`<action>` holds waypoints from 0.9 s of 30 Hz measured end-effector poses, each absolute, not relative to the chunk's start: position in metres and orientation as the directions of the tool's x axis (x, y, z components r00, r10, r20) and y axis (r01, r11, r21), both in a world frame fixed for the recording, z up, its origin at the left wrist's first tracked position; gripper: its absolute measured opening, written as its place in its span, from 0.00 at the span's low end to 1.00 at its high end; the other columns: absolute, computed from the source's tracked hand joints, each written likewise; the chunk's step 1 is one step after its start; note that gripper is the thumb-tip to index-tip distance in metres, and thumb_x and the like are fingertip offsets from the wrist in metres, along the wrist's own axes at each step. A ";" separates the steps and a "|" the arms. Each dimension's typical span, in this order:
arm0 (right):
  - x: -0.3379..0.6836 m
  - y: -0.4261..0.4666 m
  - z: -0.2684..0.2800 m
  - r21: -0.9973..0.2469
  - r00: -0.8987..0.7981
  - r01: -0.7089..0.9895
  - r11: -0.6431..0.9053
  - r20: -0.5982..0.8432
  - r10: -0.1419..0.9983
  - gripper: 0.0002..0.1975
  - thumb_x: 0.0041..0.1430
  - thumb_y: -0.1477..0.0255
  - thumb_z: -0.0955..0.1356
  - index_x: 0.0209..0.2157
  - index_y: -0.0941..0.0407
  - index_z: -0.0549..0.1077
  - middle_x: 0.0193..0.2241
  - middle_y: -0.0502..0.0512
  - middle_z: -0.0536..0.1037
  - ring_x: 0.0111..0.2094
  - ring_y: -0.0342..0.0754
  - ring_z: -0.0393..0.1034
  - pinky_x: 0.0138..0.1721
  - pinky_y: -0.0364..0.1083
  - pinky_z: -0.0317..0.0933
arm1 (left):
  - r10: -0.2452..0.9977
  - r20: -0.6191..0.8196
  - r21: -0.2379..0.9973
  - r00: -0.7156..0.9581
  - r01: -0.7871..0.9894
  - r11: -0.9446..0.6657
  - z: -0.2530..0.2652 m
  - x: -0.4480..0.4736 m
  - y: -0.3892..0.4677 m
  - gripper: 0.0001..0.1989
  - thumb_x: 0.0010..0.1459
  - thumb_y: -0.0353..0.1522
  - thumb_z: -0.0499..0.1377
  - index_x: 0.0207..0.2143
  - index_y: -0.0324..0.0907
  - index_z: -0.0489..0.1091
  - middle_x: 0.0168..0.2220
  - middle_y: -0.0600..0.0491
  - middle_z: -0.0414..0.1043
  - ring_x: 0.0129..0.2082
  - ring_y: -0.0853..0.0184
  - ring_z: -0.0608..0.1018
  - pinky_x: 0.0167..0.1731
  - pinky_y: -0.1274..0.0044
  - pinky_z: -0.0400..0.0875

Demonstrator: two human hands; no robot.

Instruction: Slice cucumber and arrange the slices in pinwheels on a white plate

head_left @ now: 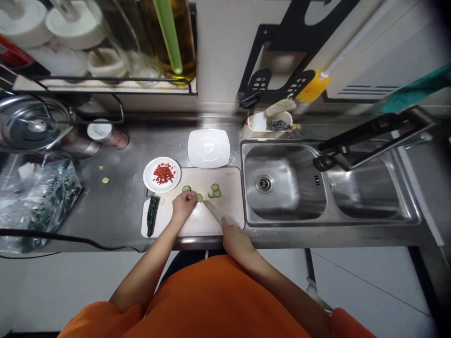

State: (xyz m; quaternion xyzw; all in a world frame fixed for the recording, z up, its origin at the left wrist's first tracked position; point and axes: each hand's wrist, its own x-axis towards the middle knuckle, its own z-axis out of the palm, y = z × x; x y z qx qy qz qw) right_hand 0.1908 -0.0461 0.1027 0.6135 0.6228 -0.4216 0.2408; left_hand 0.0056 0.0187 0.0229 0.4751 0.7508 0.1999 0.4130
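Observation:
On the white cutting board (197, 224), my left hand (183, 206) has its fingers pinched together at a small cucumber slice (199, 198). My right hand (237, 239) is wrapped around the handle of a knife (213, 211). The blade points up and left, its tip close to that slice. Another cucumber slice (186, 188) lies just beyond my left fingers. A few more cut slices (215, 187) rest to the right of the blade. At the board's left edge lies a dark green cucumber piece (152, 216).
A white plate of red goji berries (146, 174) overlaps the board's upper left corner. Behind the board stands a white square dish (209, 146). A double sink (285, 217) with a black faucet (348, 141) is at right; a plastic bag of greens (52, 197) lies at left.

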 end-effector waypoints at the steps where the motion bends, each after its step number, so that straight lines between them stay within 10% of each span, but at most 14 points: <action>1: 0.191 -0.046 0.102 -0.232 -0.136 0.967 -0.102 -0.814 0.564 0.25 0.56 0.85 0.54 0.55 0.58 0.59 0.40 0.63 0.76 0.43 0.53 0.72 0.38 0.46 0.63 | 0.876 -0.428 0.689 -0.223 0.547 0.476 0.021 0.006 0.014 0.09 0.49 0.33 0.57 0.33 0.43 0.74 0.26 0.56 0.75 0.26 0.69 0.75 0.32 0.78 0.67; 11: 0.192 -0.048 0.105 -0.225 -0.159 0.973 -0.044 -0.802 0.576 0.25 0.57 0.85 0.55 0.56 0.58 0.56 0.36 0.62 0.76 0.41 0.53 0.72 0.36 0.46 0.62 | 0.988 -0.151 0.680 -0.043 0.720 0.136 0.013 0.004 -0.003 0.10 0.51 0.28 0.57 0.37 0.41 0.74 0.31 0.52 0.75 0.31 0.67 0.75 0.35 0.77 0.69; 27: 0.170 -0.036 0.108 -0.232 -0.181 0.973 -0.003 -0.767 0.616 0.20 0.57 0.85 0.56 0.51 0.60 0.59 0.37 0.63 0.76 0.42 0.53 0.73 0.37 0.46 0.63 | 0.996 -0.073 0.671 -0.052 0.736 0.088 0.005 0.006 -0.005 0.10 0.54 0.29 0.57 0.39 0.41 0.73 0.33 0.50 0.75 0.35 0.65 0.75 0.39 0.75 0.70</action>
